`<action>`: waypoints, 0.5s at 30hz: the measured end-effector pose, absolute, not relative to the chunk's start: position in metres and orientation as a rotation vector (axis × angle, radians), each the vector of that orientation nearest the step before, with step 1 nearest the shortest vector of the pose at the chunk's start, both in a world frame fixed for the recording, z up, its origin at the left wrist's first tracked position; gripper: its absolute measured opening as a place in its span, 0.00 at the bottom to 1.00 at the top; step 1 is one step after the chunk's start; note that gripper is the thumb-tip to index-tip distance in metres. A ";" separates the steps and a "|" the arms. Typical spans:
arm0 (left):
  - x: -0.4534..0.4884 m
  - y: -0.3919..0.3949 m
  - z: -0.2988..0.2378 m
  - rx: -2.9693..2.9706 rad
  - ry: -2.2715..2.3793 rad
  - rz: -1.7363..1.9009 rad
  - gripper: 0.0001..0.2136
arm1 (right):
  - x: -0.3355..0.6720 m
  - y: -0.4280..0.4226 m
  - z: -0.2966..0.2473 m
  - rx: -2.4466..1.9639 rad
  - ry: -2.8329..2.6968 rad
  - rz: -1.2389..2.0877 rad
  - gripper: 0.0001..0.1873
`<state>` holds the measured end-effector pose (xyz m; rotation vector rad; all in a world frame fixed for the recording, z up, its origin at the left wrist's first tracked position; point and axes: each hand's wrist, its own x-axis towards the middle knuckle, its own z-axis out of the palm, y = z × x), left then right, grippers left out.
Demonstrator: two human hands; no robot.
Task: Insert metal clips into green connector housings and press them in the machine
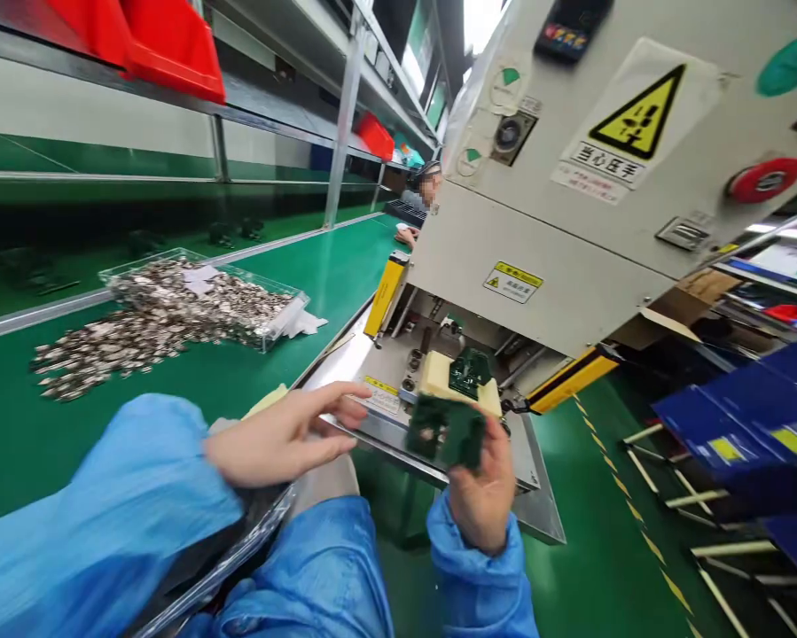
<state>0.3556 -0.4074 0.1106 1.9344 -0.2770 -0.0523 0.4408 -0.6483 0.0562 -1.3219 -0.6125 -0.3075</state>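
My right hand [488, 483] grips a dark green flat plastic part [448, 431] by its right edge, in front of the press machine [524, 248]. The part is blurred, and a few small shiny spots show on it. My left hand [298, 430] is bare, its fingers apart, to the left of the part and not touching it. Behind the held part, a similar dark green part [470, 370] sits on a cream-coloured fixture block [436, 372] on the press bed.
On the green bench to the left, many small metal pieces [119, 346] spill from a clear tray [285, 321]. Yellow guard bars [386, 292] flank the press opening. Red bins [172, 44] stand on the shelf. Blue bins [737, 408] stand at right. Another person [425, 186] is behind the press.
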 end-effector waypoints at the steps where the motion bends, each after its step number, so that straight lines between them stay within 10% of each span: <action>1: 0.380 -0.422 0.114 2.003 -0.318 0.037 0.23 | 0.450 -0.667 0.055 -1.292 -0.442 -0.483 0.32; 15: 0.505 -0.506 0.121 1.874 -0.232 0.347 0.37 | 0.544 -0.726 0.085 -1.703 -0.396 -0.580 0.36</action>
